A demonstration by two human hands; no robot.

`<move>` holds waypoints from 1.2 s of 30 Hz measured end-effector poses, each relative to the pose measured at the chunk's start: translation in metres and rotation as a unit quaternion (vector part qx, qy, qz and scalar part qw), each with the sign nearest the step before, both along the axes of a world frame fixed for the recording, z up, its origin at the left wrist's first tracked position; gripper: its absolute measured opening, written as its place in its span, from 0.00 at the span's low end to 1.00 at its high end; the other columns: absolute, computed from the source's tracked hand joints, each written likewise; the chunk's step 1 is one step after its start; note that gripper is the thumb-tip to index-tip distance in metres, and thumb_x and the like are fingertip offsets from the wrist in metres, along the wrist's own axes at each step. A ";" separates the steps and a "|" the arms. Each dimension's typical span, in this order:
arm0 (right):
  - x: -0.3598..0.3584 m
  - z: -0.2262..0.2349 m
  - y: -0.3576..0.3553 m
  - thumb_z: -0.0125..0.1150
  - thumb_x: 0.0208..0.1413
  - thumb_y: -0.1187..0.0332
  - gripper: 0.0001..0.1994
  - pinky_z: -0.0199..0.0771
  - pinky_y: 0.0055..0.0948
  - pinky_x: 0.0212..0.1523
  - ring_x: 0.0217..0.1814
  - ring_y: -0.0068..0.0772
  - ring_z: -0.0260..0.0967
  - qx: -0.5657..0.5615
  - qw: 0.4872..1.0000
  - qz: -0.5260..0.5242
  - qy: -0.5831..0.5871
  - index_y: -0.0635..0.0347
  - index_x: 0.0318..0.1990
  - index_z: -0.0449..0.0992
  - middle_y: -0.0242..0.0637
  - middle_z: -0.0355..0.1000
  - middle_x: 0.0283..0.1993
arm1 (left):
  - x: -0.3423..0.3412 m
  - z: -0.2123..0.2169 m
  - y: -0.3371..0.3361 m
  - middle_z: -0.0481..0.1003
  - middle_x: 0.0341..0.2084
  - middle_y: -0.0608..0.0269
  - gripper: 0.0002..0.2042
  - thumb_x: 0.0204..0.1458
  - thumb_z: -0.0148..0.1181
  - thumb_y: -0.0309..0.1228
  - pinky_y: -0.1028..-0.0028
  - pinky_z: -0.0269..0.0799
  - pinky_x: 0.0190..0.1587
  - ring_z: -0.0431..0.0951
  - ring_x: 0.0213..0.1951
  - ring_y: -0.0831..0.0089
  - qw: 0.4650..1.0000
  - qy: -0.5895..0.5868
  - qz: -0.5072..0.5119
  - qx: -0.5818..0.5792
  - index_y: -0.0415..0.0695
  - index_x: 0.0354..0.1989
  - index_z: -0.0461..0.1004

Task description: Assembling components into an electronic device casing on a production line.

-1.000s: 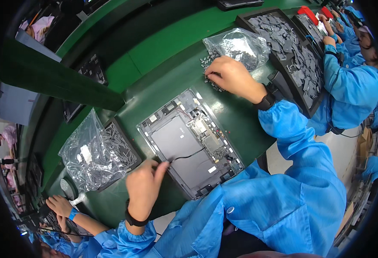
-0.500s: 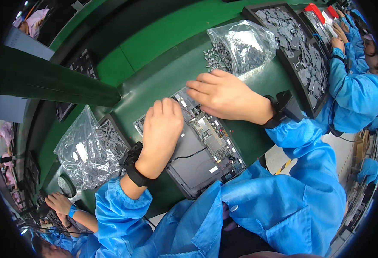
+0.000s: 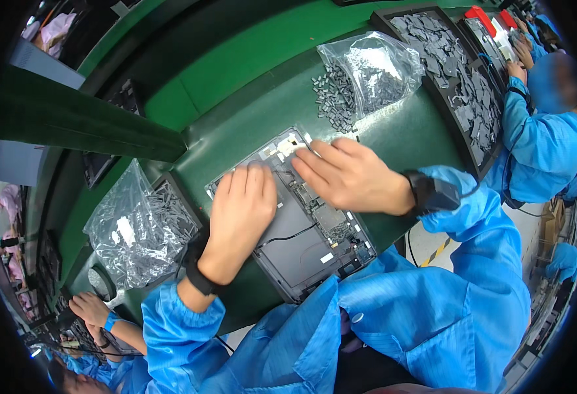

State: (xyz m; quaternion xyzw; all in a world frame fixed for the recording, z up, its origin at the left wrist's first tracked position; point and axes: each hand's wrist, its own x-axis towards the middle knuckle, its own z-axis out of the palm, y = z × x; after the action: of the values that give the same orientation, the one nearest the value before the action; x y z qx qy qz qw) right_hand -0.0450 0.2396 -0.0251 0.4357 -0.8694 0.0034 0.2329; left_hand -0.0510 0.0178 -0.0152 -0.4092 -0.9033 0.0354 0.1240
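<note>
An opened laptop chassis (image 3: 288, 256) lies on the green bench in front of me, with a bare circuit board (image 3: 331, 220) along its right side and a thin black cable across its grey surface. My left hand (image 3: 244, 203) is closed over its upper left part; the fingers are bent together, slightly blurred, and their tips are hidden. Over the upper right part, my right hand (image 3: 351, 174) has its fingers bunched in a pinch. What either hand holds, if anything, does not show. White patches (image 3: 287, 146) are visible at the far edge, beside my right fingertips.
Small dark pieces (image 3: 333, 98) spill by a clear plastic bag (image 3: 384, 69) at the back. A black tray (image 3: 456, 115) of flat grey pieces stands right. Another bag (image 3: 127, 236) lies left, beside a green post (image 3: 85, 128). Co-workers sit on both sides, one in a blue sleeve (image 3: 538, 148).
My right hand has moved nearer and slightly right, uncovering white patches at the chassis's far edge. My left hand has shifted slightly nearer. The chassis has stayed in place.
</note>
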 end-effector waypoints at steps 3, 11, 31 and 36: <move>0.029 0.000 0.001 0.56 0.43 0.67 0.19 0.67 0.29 0.43 0.50 0.39 0.68 -0.018 0.999 0.014 -0.022 0.70 0.43 0.77 0.45 0.75 0.44 | 0.022 0.008 -0.010 0.70 0.32 0.59 0.15 0.44 0.55 0.25 0.69 0.69 0.44 0.73 0.38 0.65 0.998 -0.049 0.012 -0.039 0.36 0.42 0.74; -0.024 -0.003 0.036 0.63 0.47 0.67 0.07 0.70 0.34 0.39 0.38 0.36 0.70 -0.162 0.979 -0.049 -0.117 0.59 0.34 0.78 0.33 0.74 0.35 | 0.041 0.014 -0.026 0.74 0.34 0.58 0.13 0.44 0.62 0.25 0.67 0.70 0.44 0.74 0.39 0.61 0.978 -0.175 0.040 0.105 0.38 0.40 0.76; -0.076 -0.011 0.023 0.61 0.54 0.72 0.05 0.74 0.29 0.32 0.29 0.36 0.75 -0.338 0.861 -0.173 -0.339 0.65 0.36 0.75 0.41 0.75 0.29 | 0.062 -0.014 -0.114 0.73 0.30 0.52 0.04 0.48 0.62 0.22 0.63 0.69 0.39 0.74 0.35 0.54 0.911 -0.125 0.338 0.200 0.37 0.33 0.76; -0.063 -0.017 0.007 0.63 0.54 0.71 0.05 0.73 0.27 0.32 0.32 0.29 0.73 -0.408 0.805 -0.119 -0.414 0.63 0.35 0.78 0.36 0.76 0.31 | 0.061 -0.015 -0.112 0.72 0.28 0.53 0.03 0.47 0.62 0.22 0.63 0.68 0.37 0.73 0.32 0.55 0.911 -0.121 0.331 0.216 0.37 0.30 0.75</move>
State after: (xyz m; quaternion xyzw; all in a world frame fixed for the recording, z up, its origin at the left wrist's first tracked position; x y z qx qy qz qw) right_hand -0.1081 0.2464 -0.0417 0.1510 -0.8464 0.5106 0.0055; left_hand 0.0096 -0.0946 -0.0305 -0.0516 -0.9806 -0.1712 0.0802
